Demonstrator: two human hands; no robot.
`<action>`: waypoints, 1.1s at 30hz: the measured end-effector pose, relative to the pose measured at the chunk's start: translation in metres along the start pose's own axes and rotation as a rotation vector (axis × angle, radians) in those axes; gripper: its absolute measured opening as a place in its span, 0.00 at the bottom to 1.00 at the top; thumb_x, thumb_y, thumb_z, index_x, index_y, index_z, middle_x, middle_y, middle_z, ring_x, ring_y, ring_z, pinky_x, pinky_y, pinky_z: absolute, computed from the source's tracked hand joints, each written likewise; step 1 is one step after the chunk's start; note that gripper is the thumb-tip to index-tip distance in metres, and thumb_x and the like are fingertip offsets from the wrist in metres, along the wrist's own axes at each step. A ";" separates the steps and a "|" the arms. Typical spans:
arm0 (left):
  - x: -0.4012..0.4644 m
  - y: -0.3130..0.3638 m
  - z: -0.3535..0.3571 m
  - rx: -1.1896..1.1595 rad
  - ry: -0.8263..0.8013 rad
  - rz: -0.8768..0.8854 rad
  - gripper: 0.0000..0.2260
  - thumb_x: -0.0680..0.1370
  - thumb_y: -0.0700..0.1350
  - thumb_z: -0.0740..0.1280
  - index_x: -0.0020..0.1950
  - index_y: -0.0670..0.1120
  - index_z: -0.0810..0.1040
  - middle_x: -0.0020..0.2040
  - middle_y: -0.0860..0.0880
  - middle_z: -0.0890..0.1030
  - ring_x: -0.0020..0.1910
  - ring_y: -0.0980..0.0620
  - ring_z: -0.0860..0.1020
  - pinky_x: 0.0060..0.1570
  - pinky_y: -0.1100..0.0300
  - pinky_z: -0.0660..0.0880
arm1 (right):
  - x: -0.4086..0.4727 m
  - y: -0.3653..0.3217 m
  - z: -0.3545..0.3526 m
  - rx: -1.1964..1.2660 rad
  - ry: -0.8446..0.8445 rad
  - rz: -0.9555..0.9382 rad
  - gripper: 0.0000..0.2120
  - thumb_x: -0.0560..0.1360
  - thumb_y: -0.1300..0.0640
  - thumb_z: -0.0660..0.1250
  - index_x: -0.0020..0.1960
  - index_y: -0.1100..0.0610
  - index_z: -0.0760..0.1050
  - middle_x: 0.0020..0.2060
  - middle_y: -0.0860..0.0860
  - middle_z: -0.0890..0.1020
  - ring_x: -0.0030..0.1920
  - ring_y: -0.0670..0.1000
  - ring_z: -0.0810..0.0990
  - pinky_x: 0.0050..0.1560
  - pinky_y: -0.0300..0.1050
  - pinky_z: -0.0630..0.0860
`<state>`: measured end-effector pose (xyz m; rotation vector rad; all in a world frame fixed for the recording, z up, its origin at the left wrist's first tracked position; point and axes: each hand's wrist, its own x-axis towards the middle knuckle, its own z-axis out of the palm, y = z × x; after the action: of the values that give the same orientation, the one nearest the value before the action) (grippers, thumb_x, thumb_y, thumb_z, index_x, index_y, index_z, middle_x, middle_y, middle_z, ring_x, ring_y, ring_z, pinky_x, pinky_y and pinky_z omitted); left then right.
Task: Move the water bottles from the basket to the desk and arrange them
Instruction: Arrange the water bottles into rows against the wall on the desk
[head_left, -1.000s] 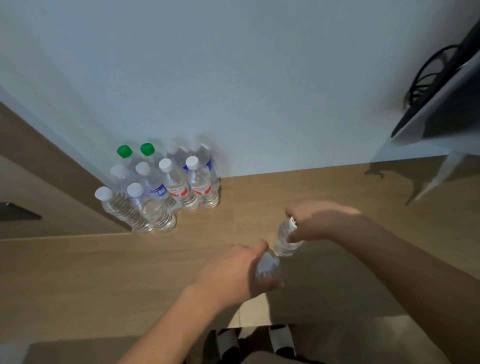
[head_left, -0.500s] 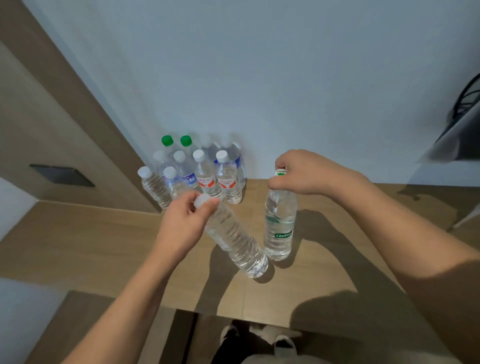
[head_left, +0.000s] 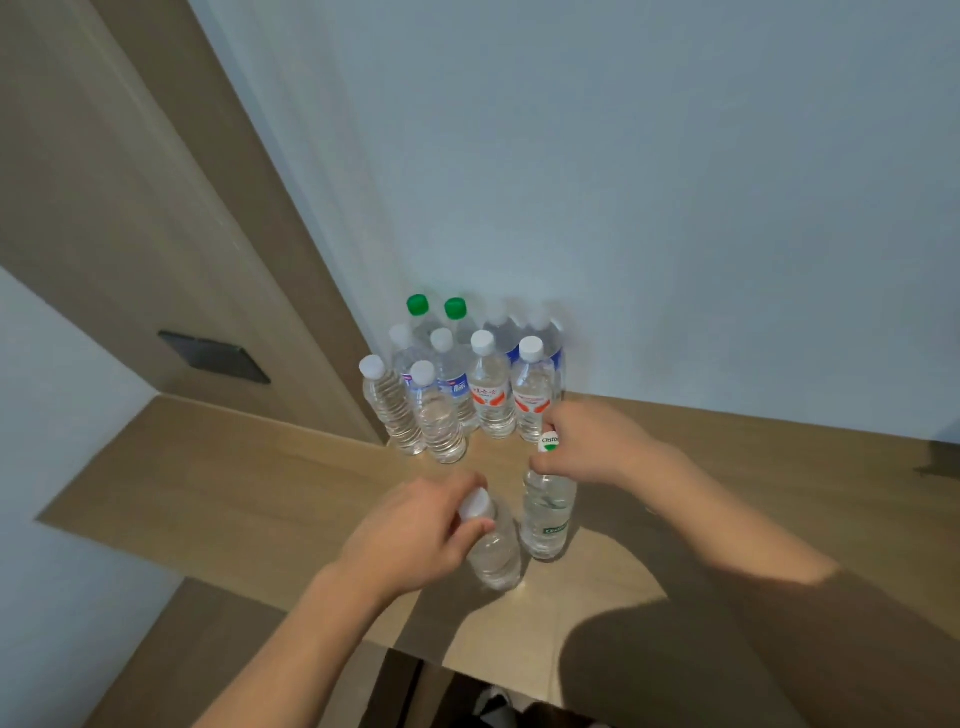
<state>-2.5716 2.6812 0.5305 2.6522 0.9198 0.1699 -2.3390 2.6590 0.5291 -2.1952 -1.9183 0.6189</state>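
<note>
Two clear water bottles stand side by side on the wooden desk (head_left: 218, 483). My left hand (head_left: 415, 530) grips the neck of the white-capped bottle (head_left: 496, 556). My right hand (head_left: 592, 441) grips the top of the green-labelled bottle (head_left: 545, 519) just to its right. Behind them, a cluster of several bottles (head_left: 457, 384) stands against the wall in the desk's corner; two at the back have green caps, the others white caps. The basket is not in view.
A brown wooden panel (head_left: 130, 208) with a dark plate (head_left: 213, 356) rises on the left of the desk. The pale wall (head_left: 623, 182) runs behind. The desk's front edge is near my arms, with floor and shoes below.
Both bottles have come closer to me and the cluster. The left bottle, tilted half a second ago, now stands nearly upright beside the right one. The view has shifted left.
</note>
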 end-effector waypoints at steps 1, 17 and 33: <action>0.000 -0.006 0.000 -0.008 -0.001 -0.001 0.14 0.78 0.58 0.62 0.59 0.54 0.72 0.41 0.51 0.82 0.44 0.46 0.79 0.39 0.54 0.71 | 0.005 -0.002 0.002 0.022 0.011 0.016 0.14 0.69 0.46 0.70 0.36 0.52 0.66 0.34 0.49 0.74 0.34 0.51 0.73 0.30 0.45 0.64; 0.105 -0.081 -0.017 0.098 -0.020 0.063 0.14 0.80 0.57 0.60 0.58 0.48 0.70 0.48 0.47 0.81 0.46 0.43 0.79 0.36 0.54 0.66 | 0.091 -0.009 0.018 0.040 0.169 0.201 0.14 0.75 0.48 0.64 0.55 0.54 0.70 0.51 0.56 0.79 0.50 0.58 0.79 0.41 0.46 0.69; 0.152 -0.097 0.000 0.152 -0.056 -0.027 0.11 0.80 0.53 0.61 0.58 0.49 0.67 0.45 0.45 0.81 0.44 0.42 0.80 0.39 0.52 0.75 | 0.106 -0.013 0.032 0.128 0.245 0.211 0.17 0.76 0.40 0.62 0.53 0.53 0.66 0.47 0.51 0.79 0.47 0.54 0.80 0.46 0.46 0.75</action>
<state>-2.5081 2.8471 0.4982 2.7649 0.9864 0.0195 -2.3539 2.7598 0.4839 -2.2871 -1.5012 0.4618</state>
